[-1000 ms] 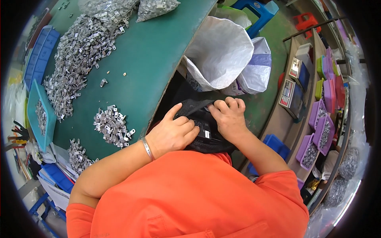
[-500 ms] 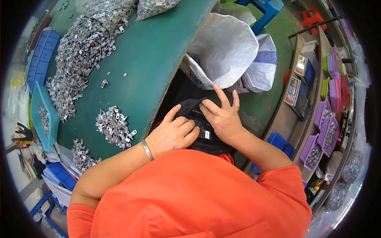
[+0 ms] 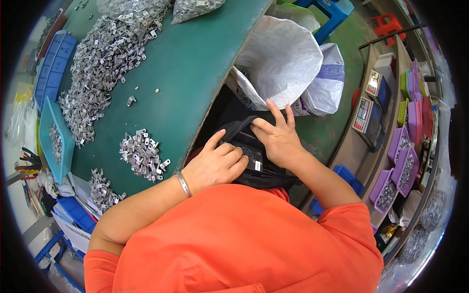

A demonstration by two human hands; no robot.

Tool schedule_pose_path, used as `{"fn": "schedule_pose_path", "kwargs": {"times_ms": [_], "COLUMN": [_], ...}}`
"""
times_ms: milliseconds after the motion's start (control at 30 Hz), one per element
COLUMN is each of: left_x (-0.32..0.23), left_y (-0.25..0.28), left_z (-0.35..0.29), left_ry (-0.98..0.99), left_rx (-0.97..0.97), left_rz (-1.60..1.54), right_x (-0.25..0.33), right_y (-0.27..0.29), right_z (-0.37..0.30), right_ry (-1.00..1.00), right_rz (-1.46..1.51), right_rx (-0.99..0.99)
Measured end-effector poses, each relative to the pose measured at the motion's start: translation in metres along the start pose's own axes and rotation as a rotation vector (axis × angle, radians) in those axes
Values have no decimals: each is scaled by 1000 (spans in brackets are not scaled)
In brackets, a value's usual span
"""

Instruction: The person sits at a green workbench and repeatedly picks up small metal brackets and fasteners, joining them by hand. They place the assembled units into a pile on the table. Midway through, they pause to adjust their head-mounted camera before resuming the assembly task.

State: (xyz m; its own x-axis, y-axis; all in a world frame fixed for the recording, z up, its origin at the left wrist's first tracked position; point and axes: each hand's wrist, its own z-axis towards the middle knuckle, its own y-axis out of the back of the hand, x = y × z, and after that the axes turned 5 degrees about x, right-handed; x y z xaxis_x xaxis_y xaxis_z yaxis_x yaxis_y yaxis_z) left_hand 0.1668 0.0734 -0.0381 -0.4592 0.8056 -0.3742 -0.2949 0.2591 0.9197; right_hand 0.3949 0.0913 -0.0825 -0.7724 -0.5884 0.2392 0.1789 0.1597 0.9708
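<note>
A black mesh-fabric item, apparently a bag or pouch [image 3: 258,177], lies against my front beside the table edge. It carries a small white label, and a zip-like dark edge shows. My left hand [image 3: 215,163], with a silver bangle at the wrist, curls its fingers over the near left side while the index finger points forward. My right hand [image 3: 281,141] pinches the item's upper rim between thumb and index finger; its other fingers stretch out toward the white woven sack [image 3: 286,53]. The item's mouth is spread apart, and its contents are too dark to make out.
On the green table [image 3: 181,63] lie a large heap of small metal brackets [image 3: 105,63] and a smaller pile [image 3: 143,155]. A teal tray [image 3: 57,168] and a blue tray [image 3: 55,63] stand at the left. To the right, a shelf holds scales [image 3: 367,122] and purple bins [image 3: 404,168].
My right hand has shifted slightly right and down, drawing the rim of the black item wider. The left hand stays nearly in place. The whole view has moved a little.
</note>
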Motion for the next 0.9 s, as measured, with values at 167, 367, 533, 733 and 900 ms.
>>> {"fn": "schedule_pose_path", "kwargs": {"times_ms": [167,367,533,733,900], "left_x": [0,-1,-3,-2,-1], "left_y": [-2,-6,-3,-8,-7], "left_z": [-2,-3,-3,-5,-4], "left_ry": [-8,-9,2,14,11], "left_rx": [-22,-27,-13,-16,-19], "left_rz": [34,57,45,47,51], "right_x": [3,5,4,1,-3], "right_y": [-6,-1,-6,-5,0], "right_z": [1,2,0,0,1], "right_ry": [-18,-52,-50,-12,17], "right_rz": [26,163,212,219,238], "right_rx": [3,14,4,66,166]}}
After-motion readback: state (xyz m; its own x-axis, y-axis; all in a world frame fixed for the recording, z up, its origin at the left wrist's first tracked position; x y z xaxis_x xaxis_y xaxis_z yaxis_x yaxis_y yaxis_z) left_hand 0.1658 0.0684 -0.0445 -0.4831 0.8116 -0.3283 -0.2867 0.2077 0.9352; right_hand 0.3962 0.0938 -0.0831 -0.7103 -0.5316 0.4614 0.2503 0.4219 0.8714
